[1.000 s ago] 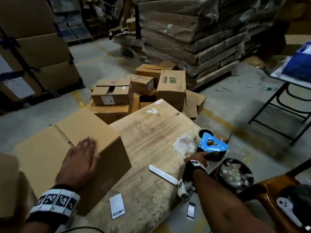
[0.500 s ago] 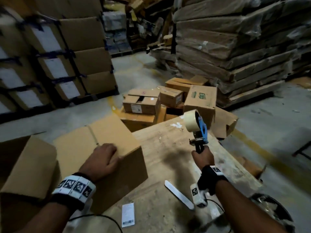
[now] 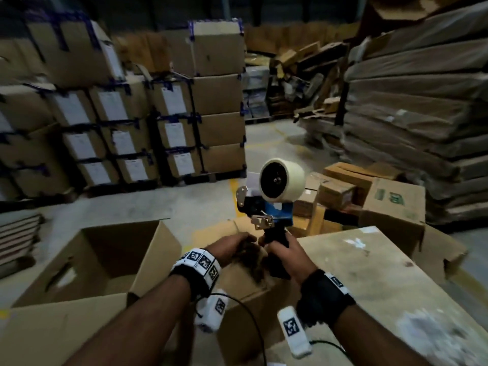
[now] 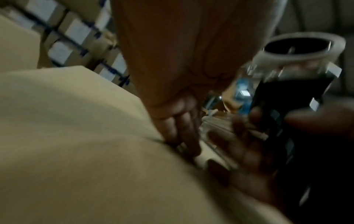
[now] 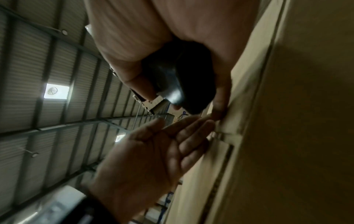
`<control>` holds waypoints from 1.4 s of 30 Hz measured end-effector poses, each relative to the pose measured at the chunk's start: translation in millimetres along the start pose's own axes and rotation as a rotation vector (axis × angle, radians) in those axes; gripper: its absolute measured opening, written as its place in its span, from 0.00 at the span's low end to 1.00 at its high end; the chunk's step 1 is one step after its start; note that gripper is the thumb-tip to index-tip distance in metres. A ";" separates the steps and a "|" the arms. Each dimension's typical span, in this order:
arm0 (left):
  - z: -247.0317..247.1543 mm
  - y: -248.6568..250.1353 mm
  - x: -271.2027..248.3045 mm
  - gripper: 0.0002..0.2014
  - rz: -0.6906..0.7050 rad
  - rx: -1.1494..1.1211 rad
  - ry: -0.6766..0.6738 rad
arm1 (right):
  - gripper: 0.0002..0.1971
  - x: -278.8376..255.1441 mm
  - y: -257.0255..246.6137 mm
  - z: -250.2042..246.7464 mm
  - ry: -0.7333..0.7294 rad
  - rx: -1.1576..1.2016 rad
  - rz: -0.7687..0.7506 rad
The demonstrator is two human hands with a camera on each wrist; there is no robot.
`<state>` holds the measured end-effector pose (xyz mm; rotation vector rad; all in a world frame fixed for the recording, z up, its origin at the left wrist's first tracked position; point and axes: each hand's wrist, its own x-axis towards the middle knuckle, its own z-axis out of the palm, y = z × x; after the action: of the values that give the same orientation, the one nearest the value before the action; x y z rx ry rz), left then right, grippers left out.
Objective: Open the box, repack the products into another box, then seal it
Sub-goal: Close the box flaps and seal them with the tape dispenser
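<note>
My right hand (image 3: 280, 247) grips the black handle of a blue tape dispenser (image 3: 266, 207) and holds it upright over the closed cardboard box (image 3: 264, 294). The cream tape roll (image 3: 281, 179) is on top. Right beside the handle is my left hand (image 3: 247, 237), fingers straight, just above the box top. In the right wrist view the left hand's open palm (image 5: 153, 151) faces the handle (image 5: 182, 75), with its fingertips at the box flap seam (image 5: 226, 136). The left wrist view is blurred and shows the box top (image 4: 76, 136) and the dispenser (image 4: 287, 106).
An open, empty cardboard box (image 3: 105, 260) stands to the left. The wooden table (image 3: 369, 286) extends right. Small cartons (image 3: 356, 191) are heaped beyond it. Palletised labelled boxes (image 3: 132, 114) fill the back left, and wrapped flat cardboard stacks (image 3: 422, 101) the right.
My right hand picked the tape dispenser up from the table's right edge and brought it over the box. My left hand lifted off the box top and moved towards the handle. The view swung left.
</note>
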<state>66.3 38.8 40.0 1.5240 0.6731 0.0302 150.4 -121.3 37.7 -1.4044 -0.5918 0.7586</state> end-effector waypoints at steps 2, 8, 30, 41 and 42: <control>-11.6 12.9 0.8 0.23 -0.129 -0.136 0.010 | 0.10 3.4 2.4 12.7 0.011 -0.005 0.014; -43.2 47.5 26.1 0.35 -0.192 -0.241 -0.089 | 0.12 5.3 11.3 14.1 0.058 -0.074 0.051; -96.2 57.1 59.3 0.29 -0.338 -0.196 -0.294 | 0.12 1.3 9.6 25.5 0.037 -0.169 0.031; -102.1 46.9 63.9 0.11 -0.333 -0.081 -0.315 | 0.14 1.8 1.5 24.8 0.082 -0.163 0.026; -101.2 48.8 61.2 0.10 -0.315 -0.133 -0.334 | 0.14 1.9 1.6 23.9 0.074 -0.164 0.028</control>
<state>92.9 160.0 71.0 1.2431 0.6204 -0.4030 133.2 -104.5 38.3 -1.5878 -0.5882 0.6886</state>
